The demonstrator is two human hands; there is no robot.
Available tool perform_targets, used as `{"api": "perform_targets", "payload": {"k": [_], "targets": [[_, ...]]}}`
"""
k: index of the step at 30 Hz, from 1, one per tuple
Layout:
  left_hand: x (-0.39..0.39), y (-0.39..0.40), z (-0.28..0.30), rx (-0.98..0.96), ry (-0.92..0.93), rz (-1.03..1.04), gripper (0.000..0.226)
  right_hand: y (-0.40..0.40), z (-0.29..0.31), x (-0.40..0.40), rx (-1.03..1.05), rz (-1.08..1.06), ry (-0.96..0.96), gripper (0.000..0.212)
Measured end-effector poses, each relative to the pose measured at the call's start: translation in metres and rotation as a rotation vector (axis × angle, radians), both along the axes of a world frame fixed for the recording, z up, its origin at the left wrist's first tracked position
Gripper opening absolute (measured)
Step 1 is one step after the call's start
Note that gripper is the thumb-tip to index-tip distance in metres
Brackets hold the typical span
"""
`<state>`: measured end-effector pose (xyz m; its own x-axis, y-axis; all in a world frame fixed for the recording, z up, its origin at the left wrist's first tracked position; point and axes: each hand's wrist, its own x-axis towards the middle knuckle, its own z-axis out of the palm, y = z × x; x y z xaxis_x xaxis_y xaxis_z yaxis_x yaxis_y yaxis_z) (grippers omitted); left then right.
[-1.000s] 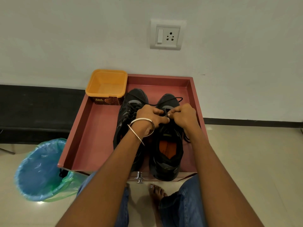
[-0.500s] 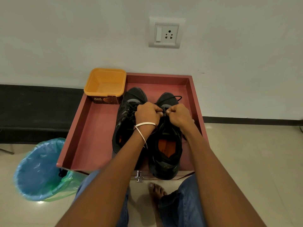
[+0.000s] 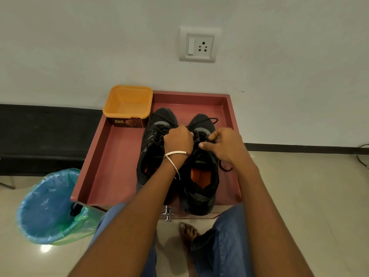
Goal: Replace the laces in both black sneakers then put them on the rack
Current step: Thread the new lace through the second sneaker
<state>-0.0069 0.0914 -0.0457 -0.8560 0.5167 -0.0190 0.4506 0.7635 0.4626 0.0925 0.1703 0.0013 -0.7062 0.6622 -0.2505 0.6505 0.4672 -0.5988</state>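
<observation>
Two black sneakers stand side by side, toes toward the wall, in a reddish pull-out rack tray (image 3: pixel 111 162). The left sneaker (image 3: pixel 153 140) is laced. The right sneaker (image 3: pixel 201 176) shows an orange insole, and a black lace (image 3: pixel 213 119) loops out by its toe and along its right side. My left hand (image 3: pixel 177 139), with a metal bangle at the wrist, is curled over the right sneaker's upper eyelets and grips the lace there. My right hand (image 3: pixel 223 143) pinches the lace just right of it, above the tongue.
An orange plastic tub (image 3: pixel 127 104) sits at the tray's back left corner. A bin lined with a blue bag (image 3: pixel 50 206) stands on the floor at the left. The white wall with a socket (image 3: pixel 199 46) is right behind the tray. My knees and a bare foot are below.
My right hand has drawn apart to the right, away from the left hand, with its fingers spread more. The left hand stays at the eyelets.
</observation>
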Motion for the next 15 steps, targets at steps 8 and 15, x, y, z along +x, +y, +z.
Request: {"api": "perform_targets", "payload": {"k": [8,15], "targets": [[0.003,-0.008,0.002,0.372,-0.088,0.117,0.024,-0.031,-0.02,0.023,0.122,0.083,-0.357,0.033],[-0.015,-0.016,0.041,1.032,-0.444,0.335,0.017,-0.037,-0.028,0.02,0.086,0.044,-0.331,0.029]]}}
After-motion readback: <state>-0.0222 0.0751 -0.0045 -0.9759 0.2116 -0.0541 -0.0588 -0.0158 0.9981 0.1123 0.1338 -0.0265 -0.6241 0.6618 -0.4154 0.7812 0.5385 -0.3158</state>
